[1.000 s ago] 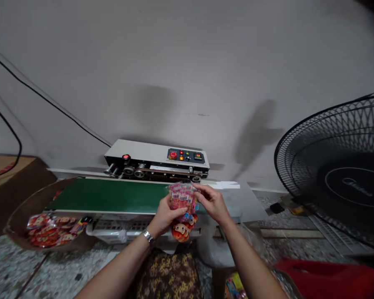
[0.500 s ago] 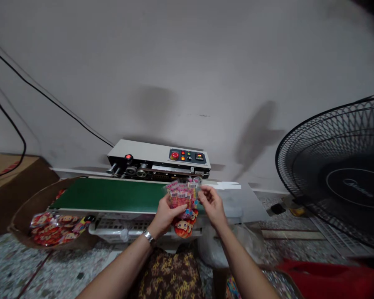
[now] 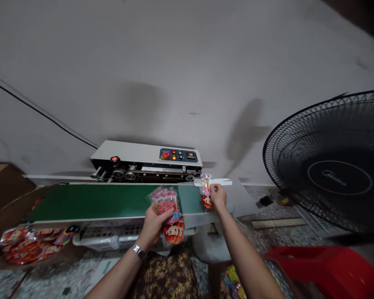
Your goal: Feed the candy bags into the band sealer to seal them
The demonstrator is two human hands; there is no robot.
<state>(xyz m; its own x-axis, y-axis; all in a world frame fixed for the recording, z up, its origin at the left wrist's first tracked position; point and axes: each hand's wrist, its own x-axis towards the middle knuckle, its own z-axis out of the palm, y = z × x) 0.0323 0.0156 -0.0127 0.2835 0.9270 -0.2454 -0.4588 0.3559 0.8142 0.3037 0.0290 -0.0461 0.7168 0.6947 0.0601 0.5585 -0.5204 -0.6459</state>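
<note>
My left hand (image 3: 152,222) is closed around a fanned stack of pink and red cartoon-printed packets (image 3: 167,207), held over the near edge of the green conveyor belt (image 3: 96,199). My right hand (image 3: 218,196) pinches a single packet (image 3: 206,192) at the right end of the belt, close to the entry of the grey band sealer (image 3: 146,162). The packet stands roughly upright, its top toward the sealer.
A cardboard tray (image 3: 6,216) at the left end of the belt holds several packets (image 3: 34,243). A large black fan (image 3: 330,166) stands to the right, a red plastic stool (image 3: 327,270) at lower right. A cable (image 3: 40,112) runs along the wall.
My right hand has pulled one packet off the stack and carried it right to the belt's end by the sealer. My left hand keeps the stack, slightly lower. The view shifted right.
</note>
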